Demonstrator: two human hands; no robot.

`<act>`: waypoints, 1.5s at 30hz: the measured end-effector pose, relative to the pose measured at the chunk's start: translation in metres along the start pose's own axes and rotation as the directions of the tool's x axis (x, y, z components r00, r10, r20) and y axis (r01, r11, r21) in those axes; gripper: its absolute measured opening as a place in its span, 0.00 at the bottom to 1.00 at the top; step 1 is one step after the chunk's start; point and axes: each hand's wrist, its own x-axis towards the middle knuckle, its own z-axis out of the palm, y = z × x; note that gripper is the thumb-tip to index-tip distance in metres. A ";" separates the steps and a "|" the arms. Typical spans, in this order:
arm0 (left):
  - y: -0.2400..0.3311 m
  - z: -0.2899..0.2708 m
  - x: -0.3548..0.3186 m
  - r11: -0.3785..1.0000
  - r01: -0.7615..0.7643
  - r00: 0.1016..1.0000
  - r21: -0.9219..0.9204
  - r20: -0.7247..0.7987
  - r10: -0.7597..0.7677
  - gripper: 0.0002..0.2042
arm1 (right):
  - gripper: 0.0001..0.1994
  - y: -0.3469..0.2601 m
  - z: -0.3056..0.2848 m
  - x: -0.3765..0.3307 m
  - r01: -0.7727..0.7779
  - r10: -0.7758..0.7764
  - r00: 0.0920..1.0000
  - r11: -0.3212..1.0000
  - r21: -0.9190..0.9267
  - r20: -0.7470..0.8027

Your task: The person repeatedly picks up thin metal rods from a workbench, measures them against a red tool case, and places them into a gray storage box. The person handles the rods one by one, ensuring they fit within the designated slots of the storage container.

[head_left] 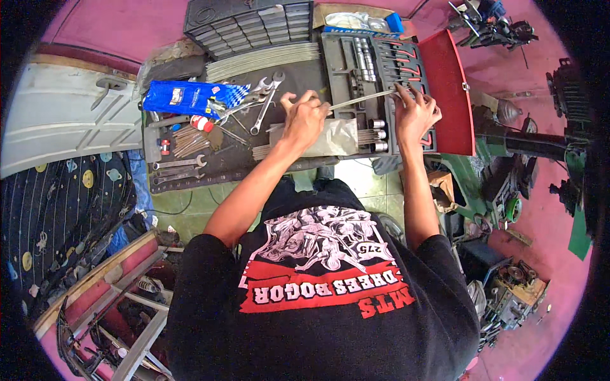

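Note:
A few thin grey welding rods (365, 100) stretch across the bench between my two hands. Their left end is pinched in my left hand (304, 119), fingers curled. At the other end, the closed fingers of my right hand (416, 115) grip them above the open toolbox; its fingertips are partly hidden. Below the held rods lies a pale paper wrapper (337, 138), with more rods poking out of both its ends. Farther back, a wide row of similar rods (264, 61) is laid side by side.
The red-lidded toolbox (448, 89) holds sockets and red-handled tools. Left on the bench are combination wrenches (267, 105), a blue packet (190, 97) and a red-and-white bottle (202, 123). A small-drawer cabinet (248, 28) stands behind. Machinery (530, 143) is at right.

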 end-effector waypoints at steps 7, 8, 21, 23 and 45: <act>0.036 0.010 0.010 1.000 -0.002 0.996 -0.012 0.089 0.003 0.07 | 0.18 0.039 -0.023 -0.002 0.072 -0.070 0.993 0.997 0.023 -0.094; 0.043 0.012 0.012 1.000 -0.009 0.995 -0.018 0.096 0.010 0.07 | 0.18 0.046 -0.029 -0.002 0.073 -0.073 0.993 0.997 0.002 -0.090; 0.145 0.061 0.056 0.957 -0.237 0.971 -0.166 -0.024 0.236 0.10 | 0.14 0.173 -0.122 -0.010 0.110 -0.138 0.987 0.956 -0.271 -0.087; 0.158 0.070 0.063 0.952 -0.269 0.963 -0.147 -0.017 0.270 0.09 | 0.13 0.191 -0.130 -0.015 0.131 -0.162 0.984 0.935 -0.331 -0.068; 0.143 0.094 0.045 0.961 -0.218 0.970 -0.168 0.073 0.233 0.12 | 0.14 0.186 -0.114 -0.023 0.257 -0.253 0.966 0.938 -0.233 0.047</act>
